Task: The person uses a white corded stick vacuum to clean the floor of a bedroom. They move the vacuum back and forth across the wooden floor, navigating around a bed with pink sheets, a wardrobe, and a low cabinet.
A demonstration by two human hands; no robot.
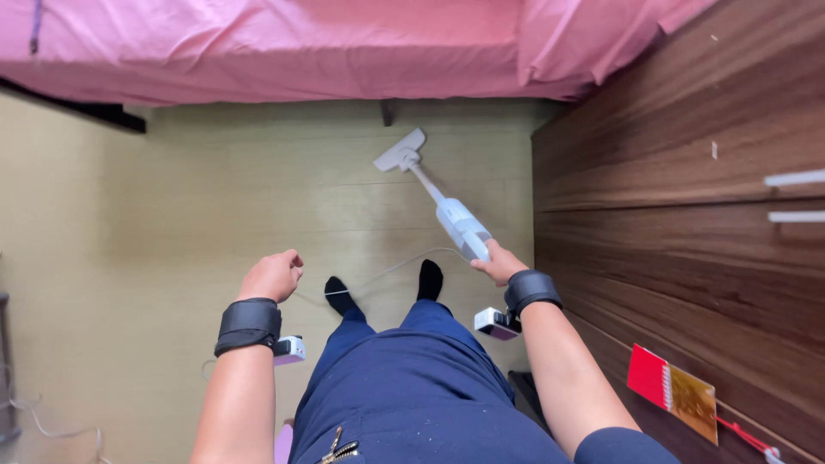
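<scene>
From up here I see my right hand (497,263) wrapped around the grip of the slim white stick vacuum cleaner (451,215), fingers closed on its handle, the wand slanting away to the flat white floor head (400,153), which sits on the pale wooden floor (172,215) just short of the bed with the pink cover (301,51). My left hand (273,275) hangs free over the floor, curled into a loose fist and holding nothing. A thin white cord (395,266) trails across the floor past my black-socked feet (339,296); I think it runs to the vacuum, though the view is too faint to be sure. That cord is my worry: a step could snag it. The dark wood-grain cabinet (679,172) stands close on the right, so a sideways swing could knock the wand against it.
</scene>
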